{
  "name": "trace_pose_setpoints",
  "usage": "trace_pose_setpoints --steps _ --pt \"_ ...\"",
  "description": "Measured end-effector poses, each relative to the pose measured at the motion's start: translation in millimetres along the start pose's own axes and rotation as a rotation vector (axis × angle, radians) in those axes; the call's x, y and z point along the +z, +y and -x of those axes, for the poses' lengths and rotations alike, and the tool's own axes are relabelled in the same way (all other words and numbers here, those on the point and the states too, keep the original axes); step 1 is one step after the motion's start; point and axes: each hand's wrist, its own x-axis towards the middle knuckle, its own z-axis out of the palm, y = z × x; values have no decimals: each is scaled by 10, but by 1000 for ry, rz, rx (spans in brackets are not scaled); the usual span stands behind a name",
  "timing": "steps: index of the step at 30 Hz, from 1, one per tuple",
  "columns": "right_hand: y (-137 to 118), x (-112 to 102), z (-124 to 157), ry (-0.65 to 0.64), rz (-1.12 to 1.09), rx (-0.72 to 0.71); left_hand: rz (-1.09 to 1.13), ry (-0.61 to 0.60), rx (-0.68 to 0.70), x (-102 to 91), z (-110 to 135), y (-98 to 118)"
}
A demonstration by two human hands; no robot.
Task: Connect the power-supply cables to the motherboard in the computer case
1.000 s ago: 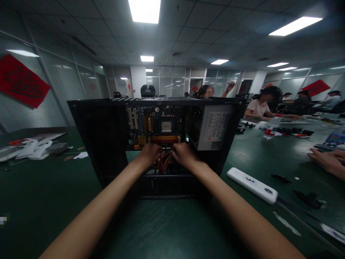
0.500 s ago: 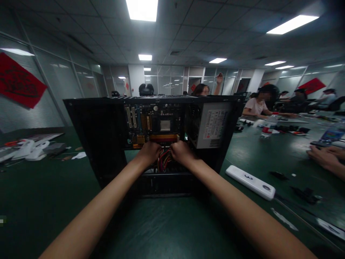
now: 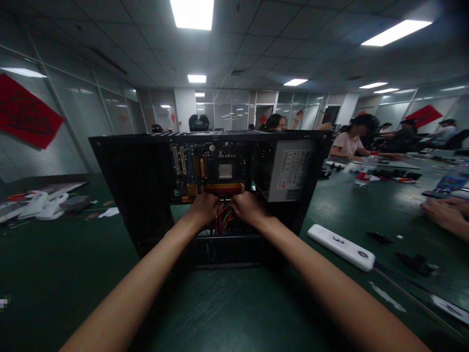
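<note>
An open black computer case [image 3: 135,186] stands on the green table [image 3: 66,274] in front of me. Inside show the motherboard [image 3: 208,168] and, to its right, the grey power supply [image 3: 289,171]. Both my hands are inside the case at the lower edge of the motherboard. My left hand [image 3: 203,208] is curled, its fingers hidden against the board. My right hand [image 3: 247,208] is curled too, close beside it. A bundle of red, yellow and black wires [image 3: 224,220] runs between and below the two hands. What the fingers hold is hidden.
A white power strip [image 3: 340,247] marked 3 lies right of the case, its cable trailing right. Small black parts [image 3: 415,261] lie beyond it. White items [image 3: 40,205] sit far left. Another person's hands [image 3: 445,215] rest at the right edge; several people sit behind.
My hands stay at the same spot in the case. The view shifted slightly. A person behind the case lowered a raised arm.
</note>
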Motion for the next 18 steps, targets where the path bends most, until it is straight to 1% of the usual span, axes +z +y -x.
trace_pose_setpoints --steps 7,11,18 --pt "-20 -41 15 13 22 7 48 9 -21 34 -7 -8" --pt "-23 -41 22 30 23 12 103 21 -39 54 4 -47" --pt "-28 -63 58 21 -1 9 124 29 -148 89 29 -129"
